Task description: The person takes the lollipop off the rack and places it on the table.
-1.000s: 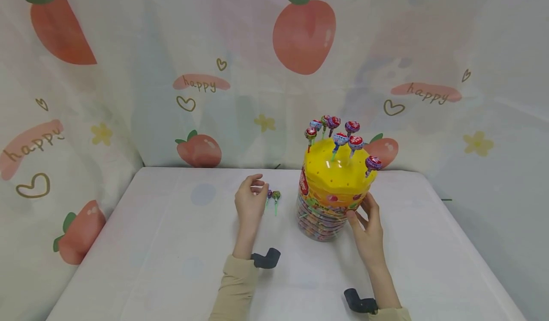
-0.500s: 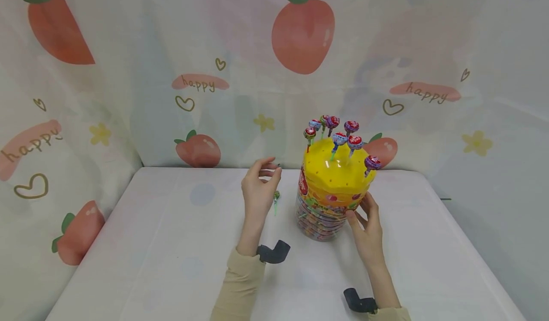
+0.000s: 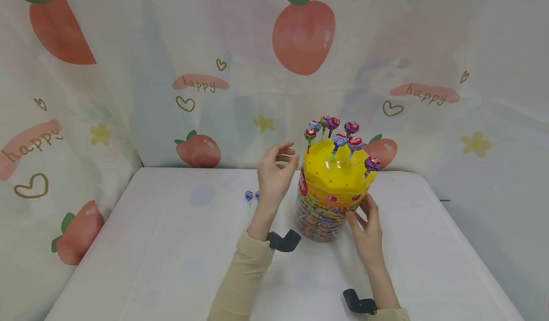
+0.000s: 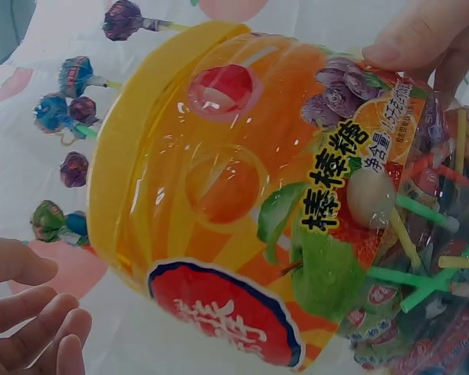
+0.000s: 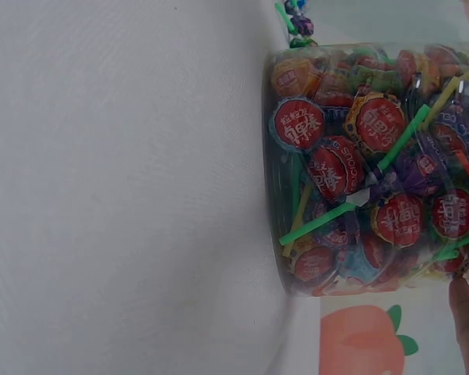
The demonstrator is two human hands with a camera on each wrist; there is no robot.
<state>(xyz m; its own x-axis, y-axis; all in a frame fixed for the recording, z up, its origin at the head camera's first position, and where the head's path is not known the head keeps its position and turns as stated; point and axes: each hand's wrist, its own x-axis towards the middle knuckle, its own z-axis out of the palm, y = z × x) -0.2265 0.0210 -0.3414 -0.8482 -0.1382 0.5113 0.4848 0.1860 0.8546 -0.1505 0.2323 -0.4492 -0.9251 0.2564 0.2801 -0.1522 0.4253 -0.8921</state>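
A clear plastic lollipop jar [image 3: 322, 218] with a yellow lid [image 3: 339, 170] stands on the table, tilted slightly in the head view. Several wrapped lollipops [image 3: 354, 143] stick up out of holes in the lid. My right hand [image 3: 366, 232] holds the jar's right side, thumb in front and fingers round behind. Left of the lid hovers my left hand [image 3: 276, 173], fingers loosely bent. In the left wrist view a gap shows between its thumb and fingers [image 4: 31, 312], with nothing in it. Many more lollipops [image 5: 336, 168] fill the jar.
A blue-wrapped lollipop [image 3: 249, 195] lies on the white table [image 3: 184, 244], left of my left forearm. Another beside it is partly hidden by the wrist. A printed cloth [image 3: 240, 35] hangs behind the table. Black curved pieces [image 3: 285, 241] are strapped at both wrists.
My left hand has moved right and away from me, toward the lid. It now covers the table lollipops seen earlier, and the blue-wrapped ones have come into view. My right hand stays on the jar.
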